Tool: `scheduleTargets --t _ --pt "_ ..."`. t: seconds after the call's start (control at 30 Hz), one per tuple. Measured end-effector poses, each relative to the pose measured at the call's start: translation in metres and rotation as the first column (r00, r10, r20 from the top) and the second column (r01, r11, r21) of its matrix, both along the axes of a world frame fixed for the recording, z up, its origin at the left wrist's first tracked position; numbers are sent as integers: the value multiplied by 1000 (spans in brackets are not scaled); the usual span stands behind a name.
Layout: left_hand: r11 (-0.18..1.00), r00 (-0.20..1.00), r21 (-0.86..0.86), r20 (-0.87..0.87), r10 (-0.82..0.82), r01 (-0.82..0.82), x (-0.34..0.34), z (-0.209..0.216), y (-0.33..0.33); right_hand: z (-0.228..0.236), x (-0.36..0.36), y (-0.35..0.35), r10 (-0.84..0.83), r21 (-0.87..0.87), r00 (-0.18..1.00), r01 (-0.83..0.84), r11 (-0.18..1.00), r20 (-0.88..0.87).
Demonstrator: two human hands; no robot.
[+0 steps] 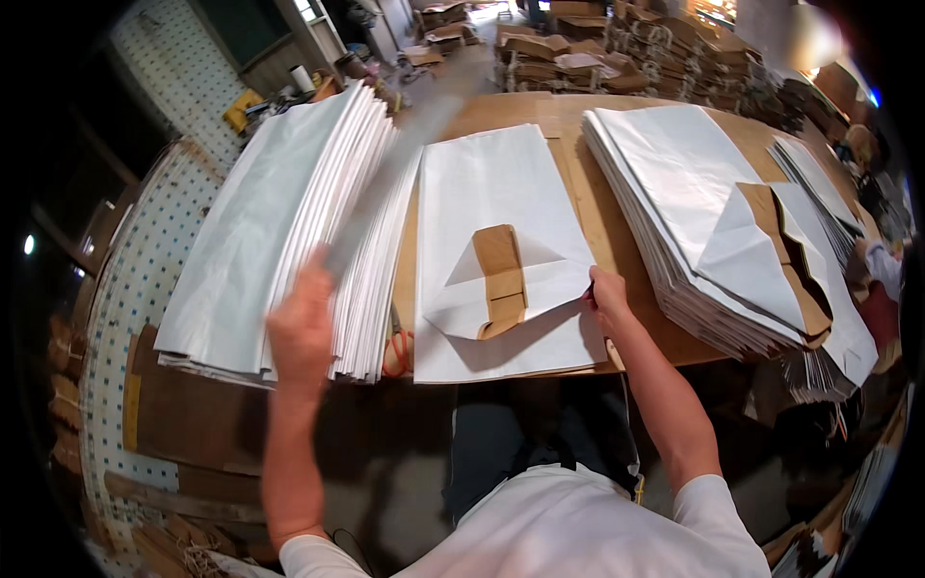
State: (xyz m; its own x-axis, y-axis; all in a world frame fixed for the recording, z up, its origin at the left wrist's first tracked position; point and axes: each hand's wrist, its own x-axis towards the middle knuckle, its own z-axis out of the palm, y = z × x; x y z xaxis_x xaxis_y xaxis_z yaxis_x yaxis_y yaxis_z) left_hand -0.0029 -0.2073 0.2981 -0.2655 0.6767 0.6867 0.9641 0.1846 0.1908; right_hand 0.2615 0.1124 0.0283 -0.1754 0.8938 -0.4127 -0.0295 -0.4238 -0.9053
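Observation:
My left hand point(301, 323), blurred by motion, is closed around the lower end of a long flat grey strip point(400, 149). The strip slants up and away over the gap beside the left stack. In the middle of the table lies a white paper sack point(491, 188), its near end folded open into a diamond with a brown patch point(502, 275). At the sack's right corner my right hand point(607, 292) is closed. A wooden handle point(614, 356) shows below that wrist and a dark tip by the fingers, seemingly one tool; its working end is unclear.
A tall stack of white sacks point(255, 207) stands on the left, with orange-handled scissors point(398, 352) beside it. On the right is another stack point(674, 183), topped by a sack with its end folded open point(785, 246). Brown bundles point(665, 58) are piled behind the wooden table point(617, 212).

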Motion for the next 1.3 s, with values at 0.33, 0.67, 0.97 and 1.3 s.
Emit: scheduleTargets --t 0.33,0.67,0.97,1.3 --pt "562 605 -268 -545 581 -782 -172 57 -114 205 -96 47 -231 806 870 -263 530 435" --pt "928 962 -291 72 262 -231 -93 23 -33 352 296 176 -53 682 998 12 731 39" --pt "710 604 65 475 -640 701 143 -61 166 202 446 147 -471 590 482 -124 798 739" --pt "711 274 299 774 -571 637 291 -192 308 149 448 192 -208 365 590 -158 917 780"
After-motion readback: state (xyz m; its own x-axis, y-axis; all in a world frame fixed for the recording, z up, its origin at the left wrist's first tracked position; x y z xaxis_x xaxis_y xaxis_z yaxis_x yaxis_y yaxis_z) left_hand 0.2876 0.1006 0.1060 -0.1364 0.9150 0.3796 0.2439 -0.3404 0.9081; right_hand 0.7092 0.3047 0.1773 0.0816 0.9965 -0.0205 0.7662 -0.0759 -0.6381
